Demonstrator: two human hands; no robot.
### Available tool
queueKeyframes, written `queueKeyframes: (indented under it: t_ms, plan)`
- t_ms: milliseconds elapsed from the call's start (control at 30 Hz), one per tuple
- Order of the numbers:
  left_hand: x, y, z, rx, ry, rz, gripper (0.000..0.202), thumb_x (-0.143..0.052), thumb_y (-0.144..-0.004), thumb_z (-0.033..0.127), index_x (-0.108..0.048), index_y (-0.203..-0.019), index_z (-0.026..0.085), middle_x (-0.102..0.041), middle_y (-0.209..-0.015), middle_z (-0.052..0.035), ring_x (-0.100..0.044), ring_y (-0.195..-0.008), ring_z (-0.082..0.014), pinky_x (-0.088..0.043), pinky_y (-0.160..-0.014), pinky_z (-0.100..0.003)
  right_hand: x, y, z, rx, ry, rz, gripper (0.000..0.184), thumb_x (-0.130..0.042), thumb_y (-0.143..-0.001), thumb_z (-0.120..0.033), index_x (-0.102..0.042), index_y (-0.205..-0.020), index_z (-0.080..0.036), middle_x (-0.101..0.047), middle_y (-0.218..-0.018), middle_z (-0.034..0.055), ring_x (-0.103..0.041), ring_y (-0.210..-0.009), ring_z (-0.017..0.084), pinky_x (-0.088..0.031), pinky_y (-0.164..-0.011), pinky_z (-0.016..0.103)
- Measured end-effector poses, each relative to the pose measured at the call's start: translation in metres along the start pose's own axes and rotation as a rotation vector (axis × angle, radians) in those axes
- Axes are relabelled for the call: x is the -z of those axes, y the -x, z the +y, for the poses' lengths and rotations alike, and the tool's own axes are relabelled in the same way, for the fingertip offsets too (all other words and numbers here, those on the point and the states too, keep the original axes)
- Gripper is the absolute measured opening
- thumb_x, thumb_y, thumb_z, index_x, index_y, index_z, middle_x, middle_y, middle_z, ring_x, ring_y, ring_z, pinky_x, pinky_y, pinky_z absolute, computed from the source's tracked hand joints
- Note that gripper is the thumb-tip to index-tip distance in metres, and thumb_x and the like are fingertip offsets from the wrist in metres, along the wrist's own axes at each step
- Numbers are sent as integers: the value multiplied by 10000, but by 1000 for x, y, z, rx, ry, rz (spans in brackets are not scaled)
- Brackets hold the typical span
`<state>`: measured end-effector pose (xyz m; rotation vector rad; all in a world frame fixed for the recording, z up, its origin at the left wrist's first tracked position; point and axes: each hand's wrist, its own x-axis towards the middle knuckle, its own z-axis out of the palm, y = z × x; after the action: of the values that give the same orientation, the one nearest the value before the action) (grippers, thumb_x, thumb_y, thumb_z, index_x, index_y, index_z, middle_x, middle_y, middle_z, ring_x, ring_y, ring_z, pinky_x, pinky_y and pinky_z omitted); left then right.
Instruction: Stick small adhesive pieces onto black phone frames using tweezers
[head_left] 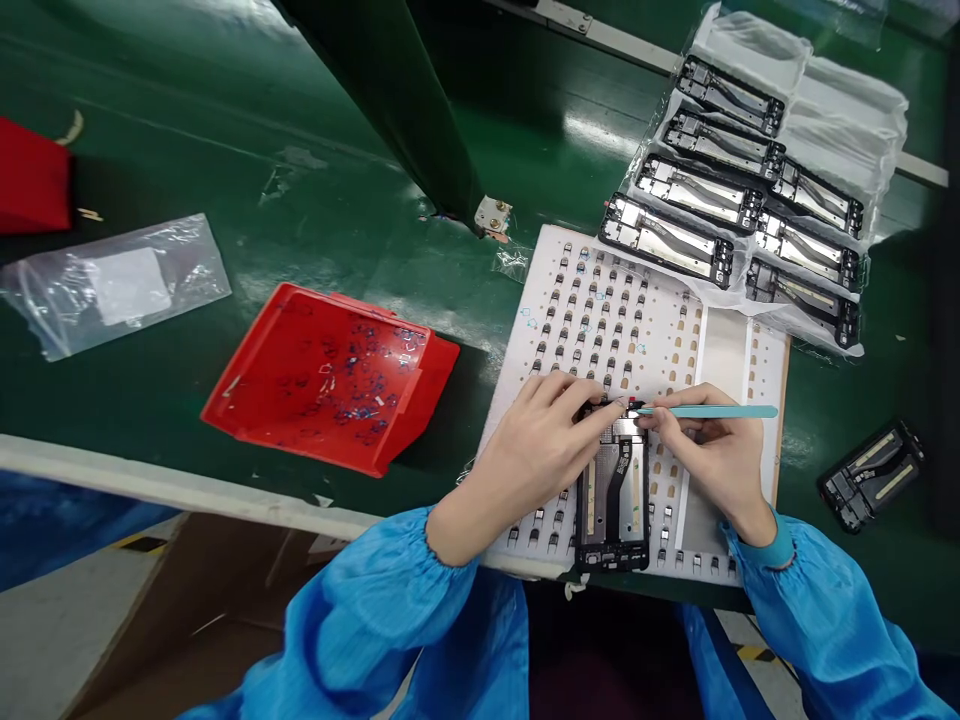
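Note:
An opened phone body (621, 490) lies on a white board (517, 400) dotted with rows of small parts. My left hand (544, 430) reaches over its upper left part, fingers bent around the top edge and pressing there. In my right hand (716, 450) is a pair of light-blue tweezers (720, 411), pinched between thumb and fingers. The tweezers' tip touches or nearly touches the phone's top end, close to my left index fingertip and a small red spot. Whether anything sits between the tips is too small to tell.
A white plastic tray (847, 110) with several phone bodies overlaps the board's far right corner. One phone body (872, 475) lies on the green table at right. Left of the board are a red bin (262, 380) with tiny pieces and a clear plastic bag (191, 265). A dark-green post (390, 100) stands behind.

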<state>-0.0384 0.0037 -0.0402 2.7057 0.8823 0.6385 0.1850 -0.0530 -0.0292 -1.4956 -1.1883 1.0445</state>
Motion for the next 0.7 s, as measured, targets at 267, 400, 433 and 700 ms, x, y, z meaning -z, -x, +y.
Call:
queueKeyframes:
  t_ms: [267, 400, 433, 700]
  plan:
    - [-2, 1, 0, -6, -6, 26, 343, -550, -1002, 44, -674, -1304, 149, -699, -1141, -114, -583, -1009, -277, -546, -820, -415, 1, 1, -2, 86, 190, -71, 44, -750, -991, -258, -787, -1009, -246, -835, -954, 44, -837, -842, 227, -715, -655, 323]
    - [-2, 2, -1, -5, -4, 27, 326, -546, -1014, 56, -678, -1295, 156, -700, -1136, -114, -583, -1010, -277, -544, -827, -419, 0, 2, -3, 154, 262, -56, 58, -727, -993, -243, -782, -1009, -247, -831, -923, 30, -818, -794, 211, -706, -631, 319]
    - [-2, 2, -1, 0, -4, 22, 325, -542, -1019, 61, -679, -1297, 163, -702, -1138, -114, -584, -1012, -276, -544, -828, -419, 0, 1, -4, 169, 273, -55, 59, -724, -993, -241, -781, -1005, -250, -830, -919, 27, -815, -795, 210, -708, -637, 321]
    - [-2, 3, -2, 6, 4, -10, 338, -536, -1029, 68, -687, -1315, 167, -707, -1161, -117, -603, -1029, -277, -545, -850, -428, -1, -1, -5, 258, 309, -77, 73, -706, -997, -226, -769, -1014, -259, -829, -900, 15, -805, -779, 201, -709, -660, 331]
